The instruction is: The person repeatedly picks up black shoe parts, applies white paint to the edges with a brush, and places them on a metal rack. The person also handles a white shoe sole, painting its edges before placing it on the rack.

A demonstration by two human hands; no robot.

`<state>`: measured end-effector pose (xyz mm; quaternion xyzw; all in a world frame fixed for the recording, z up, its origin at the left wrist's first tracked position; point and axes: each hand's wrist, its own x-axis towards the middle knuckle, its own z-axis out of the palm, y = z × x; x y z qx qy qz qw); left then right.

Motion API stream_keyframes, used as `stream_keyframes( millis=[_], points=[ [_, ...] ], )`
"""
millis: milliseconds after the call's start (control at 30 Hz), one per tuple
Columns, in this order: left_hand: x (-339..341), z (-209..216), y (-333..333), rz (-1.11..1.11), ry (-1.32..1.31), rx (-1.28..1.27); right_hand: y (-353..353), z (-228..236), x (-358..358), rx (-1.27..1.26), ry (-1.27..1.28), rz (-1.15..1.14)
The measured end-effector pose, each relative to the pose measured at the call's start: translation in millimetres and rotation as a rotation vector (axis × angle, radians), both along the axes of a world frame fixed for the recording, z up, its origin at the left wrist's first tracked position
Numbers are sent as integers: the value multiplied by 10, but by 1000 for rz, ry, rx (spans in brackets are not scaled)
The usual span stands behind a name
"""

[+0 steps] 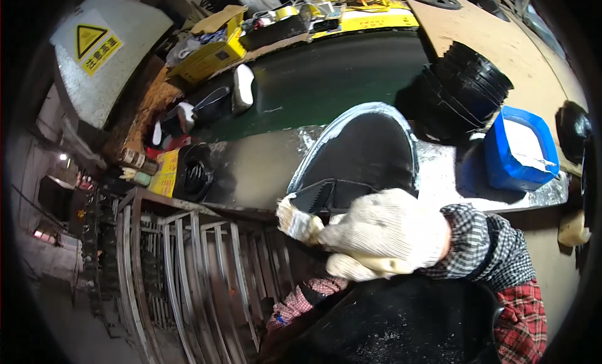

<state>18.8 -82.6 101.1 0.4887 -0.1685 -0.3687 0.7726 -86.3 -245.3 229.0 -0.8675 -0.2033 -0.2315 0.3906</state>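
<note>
My right hand, in a cream knit glove, is closed around a flat brush coated in white. The brush touches or nearly touches the lower left edge of a black, rounded piece. A wet white band runs along that piece's curved rim, and a zigzag-edged black strip stands at its near side. My left arm, in a pink checked sleeve, reaches up beneath the right hand. My left hand is mostly hidden there, so its fingers cannot be made out.
A blue tub of white liquid stands at right, beside stacked black cup-like pieces. White-and-black shoe-like pieces lie on the green belt. A metal rack stands below left; a yellow box sits farther back.
</note>
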Motion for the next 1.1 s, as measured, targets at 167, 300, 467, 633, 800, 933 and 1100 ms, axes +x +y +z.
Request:
stream_keyframes(
  millis=[167, 300, 467, 633, 800, 933, 1100],
  points=[
    [-89, 141, 111, 17, 46, -13, 5, -146, -103, 175, -188, -52],
    [45, 456, -192, -171, 169, 39, -18, -105, -456, 145, 59, 234],
    [186, 803, -281, -321, 334, 95, -484, -186, -1121, 448, 415, -270],
    [199, 574, -199, -117, -491, 412, -333, -222, -1382, 42, 60, -271],
    [-134, 515, -220, -273, -79, 116, -969, -536, -1265, 396, -156, -826],
    [-331, 554, -115, -157, 59, 72, -990, -407, -1140, 100, -463, -577],
    [-375, 499, 114, 37, 32, 33, -762, -682, -1284, 4, 20, -227]
  ],
)
